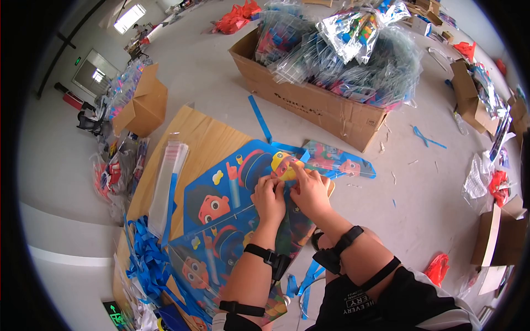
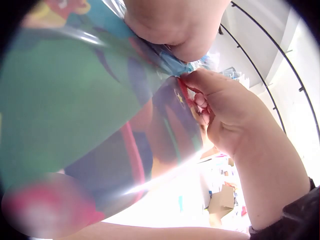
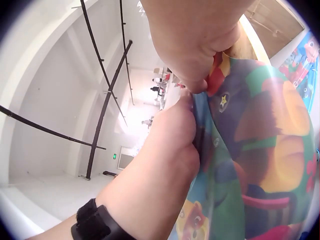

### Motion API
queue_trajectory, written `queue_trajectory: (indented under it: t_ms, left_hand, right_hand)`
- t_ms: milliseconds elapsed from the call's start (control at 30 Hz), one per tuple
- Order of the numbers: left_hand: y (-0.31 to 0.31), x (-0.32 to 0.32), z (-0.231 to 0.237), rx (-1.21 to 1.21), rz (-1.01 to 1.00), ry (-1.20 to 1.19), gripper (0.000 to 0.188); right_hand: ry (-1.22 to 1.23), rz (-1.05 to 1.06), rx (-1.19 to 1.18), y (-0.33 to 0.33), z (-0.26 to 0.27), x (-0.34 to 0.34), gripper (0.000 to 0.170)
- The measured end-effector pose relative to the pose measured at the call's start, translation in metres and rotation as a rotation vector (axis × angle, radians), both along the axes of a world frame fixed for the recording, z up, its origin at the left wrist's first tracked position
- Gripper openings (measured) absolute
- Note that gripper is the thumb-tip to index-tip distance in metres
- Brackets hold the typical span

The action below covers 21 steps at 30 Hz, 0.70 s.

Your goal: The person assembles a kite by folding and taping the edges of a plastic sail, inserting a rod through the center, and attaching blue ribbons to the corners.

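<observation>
"Where does the sheet (image 1: 234,193) lie from your hands?"

"On the desk (image 1: 205,128), most of it spreading from 8 to 10 o'clock of me, with 12 straight ahead. My fingers are at its 3 o'clock side, near the desk's edge."

"Which hand is nearer?"

"Both are on it. My left hand (image 1: 269,199) is closer to the broad part; my right hand (image 1: 310,193) is closer to the narrow end at 2 o'clock."

"Holding it how?"

"Pinched with each, as I read it: thumbs and bent fingers on the edge, the two hands side by side. My right index reaches towards 11."

"And its long axis?"

"Roughly 7 to 1 o'clock, I'd judge, but my left arm covers the near part."

"Which way does it point?"

"The narrow end points to 2, past the desk's edge; whether that's the same sheet I can't tell. The printed finger on it points to about 12."
</observation>
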<state>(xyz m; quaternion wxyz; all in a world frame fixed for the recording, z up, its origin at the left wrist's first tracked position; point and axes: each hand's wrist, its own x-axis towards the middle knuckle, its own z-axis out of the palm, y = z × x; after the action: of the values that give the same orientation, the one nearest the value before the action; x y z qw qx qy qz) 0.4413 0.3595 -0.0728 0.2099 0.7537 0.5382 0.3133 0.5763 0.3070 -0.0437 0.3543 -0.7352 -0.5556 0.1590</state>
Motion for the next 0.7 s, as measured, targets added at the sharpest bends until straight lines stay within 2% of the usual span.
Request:
queue_trajectory:
  t_ms: [200,267,300,367,467,633,700]
  left_hand:
    - [0.001,0.001,0.006,0.034,-0.009,-0.037,0.01]
    - [0.003,-0.001,0.009,-0.161,-0.02,-0.32,0.012]
    - [0.004,-0.002,0.011,-0.161,-0.02,-0.32,0.012]
    - [0.006,-0.006,0.014,-0.294,-0.045,-0.474,0.014]
    - [0.005,-0.012,0.02,-0.199,-0.116,-0.399,0.014]
    - [-0.001,-0.02,0.027,-0.086,-0.193,-0.287,0.017]
    - [-0.006,-0.022,0.029,0.031,-0.318,-0.117,0.028]
  right_hand:
    - [0.031,0.015,-0.016,0.001,-0.001,0.003,0.071]
    - [0.057,0.023,-0.023,0.001,-0.002,0.005,0.072]
    - [0.061,0.009,0.008,0.001,-0.002,0.006,0.072]
    - [0.068,-0.002,0.039,0.001,0.001,0.006,0.073]
    - [0.126,-0.042,-0.006,0.004,0.004,0.006,0.069]
    - [0.082,-0.047,-0.037,0.005,0.004,0.008,0.06]
    - [0.065,-0.049,-0.034,0.005,0.004,0.007,0.061]
